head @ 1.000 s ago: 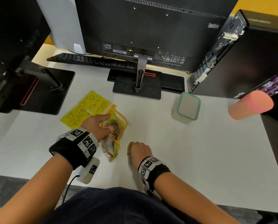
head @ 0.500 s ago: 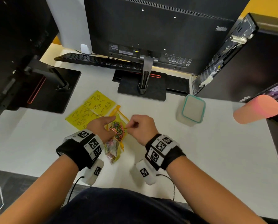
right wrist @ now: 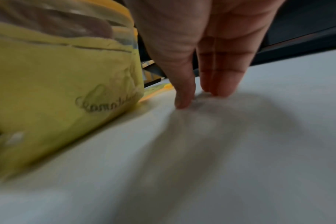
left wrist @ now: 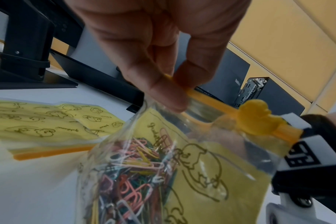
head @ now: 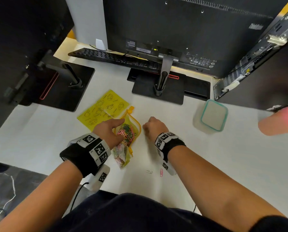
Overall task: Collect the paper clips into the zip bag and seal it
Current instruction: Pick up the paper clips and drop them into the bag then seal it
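A yellow-and-clear zip bag (head: 133, 121) holding several coloured paper clips (head: 125, 132) stands propped on the white table. My left hand (head: 109, 129) pinches the bag's rim by the orange zip strip and keeps the mouth wide; in the left wrist view the left hand (left wrist: 178, 91) sits just left of the duck-shaped slider (left wrist: 256, 116), above the paper clips (left wrist: 136, 174). My right hand (head: 154, 127) is just right of the bag. In the blurred right wrist view, the right hand (right wrist: 196, 94) has thumb and fingertips on the table beside the bag (right wrist: 58, 84). A silver clip (head: 149, 172) and a pink clip (head: 161, 172) lie loose near the front edge.
A second flat yellow bag (head: 104, 106) lies behind the first. A teal-rimmed lidded container (head: 211, 116) and a pink cylinder (head: 277, 121) are at the right. Monitor stands (head: 160, 87) (head: 64, 87), a keyboard (head: 113, 57) and a computer case (head: 257, 64) line the back.
My right hand rose from the table's front edge to the bag's mouth, then dropped to the table right of the bag. The left hand kept holding the bag open.
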### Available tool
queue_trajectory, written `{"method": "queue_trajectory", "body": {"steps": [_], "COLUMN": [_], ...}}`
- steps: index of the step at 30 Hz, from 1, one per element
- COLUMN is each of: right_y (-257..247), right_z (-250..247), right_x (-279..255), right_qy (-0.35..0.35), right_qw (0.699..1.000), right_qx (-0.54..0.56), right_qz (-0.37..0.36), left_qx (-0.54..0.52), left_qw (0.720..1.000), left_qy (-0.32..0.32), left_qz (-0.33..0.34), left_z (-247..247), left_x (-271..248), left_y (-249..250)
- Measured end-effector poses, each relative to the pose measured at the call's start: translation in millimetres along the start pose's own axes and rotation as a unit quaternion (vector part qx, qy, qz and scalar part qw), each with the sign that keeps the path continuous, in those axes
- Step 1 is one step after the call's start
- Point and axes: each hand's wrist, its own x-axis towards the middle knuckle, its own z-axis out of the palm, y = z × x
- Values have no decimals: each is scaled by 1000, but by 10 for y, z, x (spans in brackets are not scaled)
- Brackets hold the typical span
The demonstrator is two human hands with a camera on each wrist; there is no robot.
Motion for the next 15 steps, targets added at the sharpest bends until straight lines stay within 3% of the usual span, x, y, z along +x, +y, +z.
{"method": "queue_trajectory", "body": {"steps": [4,11,15], "right_y": [202,530,619], "right_z": [74,327,435], "right_x": [-236,-985,-1199], "right_qy": [-47,-33,-72], "right_qw": [998,990,979], "right_qx": [3,120,65], "right_qz": [-30,-68,-181], "left_qx": [-9,9,6], "left_qw": [1000,1000,1000], "left_qy": [7,8,15], "left_qz": [-3,11,8], "left_z": [25,128,130], "left_x": [-16,39,10], "left_y": [0,56,99]}}
